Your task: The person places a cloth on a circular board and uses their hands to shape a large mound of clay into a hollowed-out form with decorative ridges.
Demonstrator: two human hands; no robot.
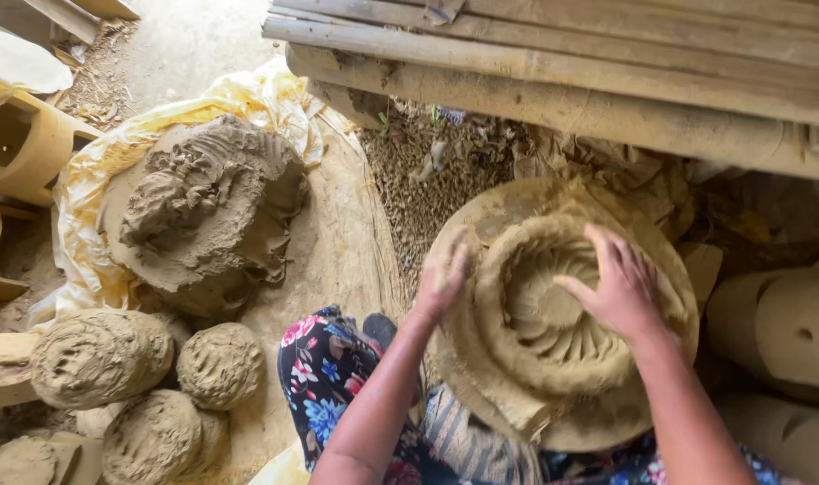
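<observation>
Head view, items as we are seeing them.

1. Clay ring (553,310): a thick, round wall of wet clay with finger grooves fanning across its hollow floor. It is sitting on a round disc (638,418), right of centre in the frame.

2. Left hand (442,277): we are pressing it flat against the ring's outer wall at the ring's 9 o'clock. The fingers are lying together and pointing up; the hand is blurred, and it is not closing around anything.

3. Right hand (623,289): we are laying it over the ring's rim at about 3 o'clock, with the fingers slightly spread and reaching inward across the hollow. The palm is resting on clay; nothing is clamped in it. The ring is lying between the two hands, touching both.

4. Clay mound (207,211): a large rough heap, lying on yellow plastic sheeting (95,180), well apart from the left hand at its 9 o'clock.

5. Clay balls (219,364): several rounded lumps, clustering at 7 o'clock from the mound.

6. Wooden planks (607,54): lying across the frame at 12 o'clock from the ring.

7. Floral cloth (324,377): covering our knee, below the left forearm.
</observation>
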